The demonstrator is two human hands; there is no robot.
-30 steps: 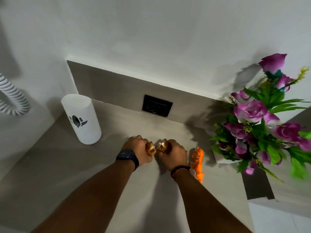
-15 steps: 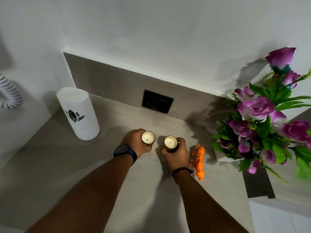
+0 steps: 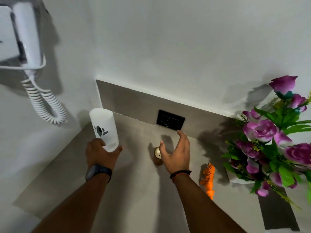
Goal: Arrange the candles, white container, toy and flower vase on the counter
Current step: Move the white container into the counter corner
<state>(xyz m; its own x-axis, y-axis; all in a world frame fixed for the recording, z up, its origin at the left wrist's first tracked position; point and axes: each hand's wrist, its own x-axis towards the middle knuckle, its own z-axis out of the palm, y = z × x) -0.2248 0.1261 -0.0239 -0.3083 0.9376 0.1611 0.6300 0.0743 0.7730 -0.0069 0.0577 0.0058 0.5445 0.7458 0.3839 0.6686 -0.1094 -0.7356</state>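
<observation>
Grey and bare, the counter (image 3: 138,190) runs into a corner under a white wall, with a low grey backsplash behind it. On it, toward the left rear, stands the white container (image 3: 104,129), a tall frosted tumbler with a dark mark on its side, tilted a little away from the camera. The left hand (image 3: 101,153) is wrapped around its base, fingers curled at the near side and thumb at the right, so the step in hand looks to be the placing of this container. The right hand (image 3: 176,153) hangs spread wide and holds nothing; just beside its thumb one candle (image 3: 157,156) sits on the counter (a second candle cannot be made out, perhaps hidden by the palm). Further right lies the orange toy (image 3: 208,179), near the flower vase (image 3: 239,178) with its purple blooms. A black socket (image 3: 170,119) is set in the backsplash, and a white hairdryer (image 3: 20,37) hangs on the left wall. Next, I judge, the container wants a firm grip low down and a steady slide or lift to its spot, kept upright and well apart from the candle.
</observation>
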